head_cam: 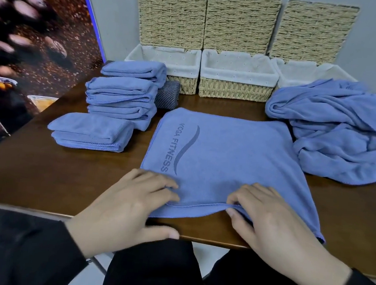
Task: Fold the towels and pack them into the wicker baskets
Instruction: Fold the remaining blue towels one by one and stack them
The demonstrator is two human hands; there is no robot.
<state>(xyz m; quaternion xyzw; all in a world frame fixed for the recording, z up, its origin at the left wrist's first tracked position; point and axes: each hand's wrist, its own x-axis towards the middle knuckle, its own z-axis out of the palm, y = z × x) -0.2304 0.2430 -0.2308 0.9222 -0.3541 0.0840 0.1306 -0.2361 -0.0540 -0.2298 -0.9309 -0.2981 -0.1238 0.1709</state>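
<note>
A blue towel (231, 159) printed "YOGA FITNESS" lies flat in the middle of the brown table (43, 175). My left hand (131, 208) grips its near edge on the left, fingers curled over the cloth and thumb below. My right hand (273, 222) pinches the same edge further right. Three lined wicker baskets stand open at the back: left basket (183, 85), middle basket (234, 90), right basket (285, 82). I see no towels inside them.
Folded blue towels are stacked at the left (123, 95), with another folded one in front (90, 132). A dark grey striped cloth (167, 95) sits behind the stack. A heap of unfolded blue towels (342, 131) covers the right side. A printed panel (32, 37) stands left.
</note>
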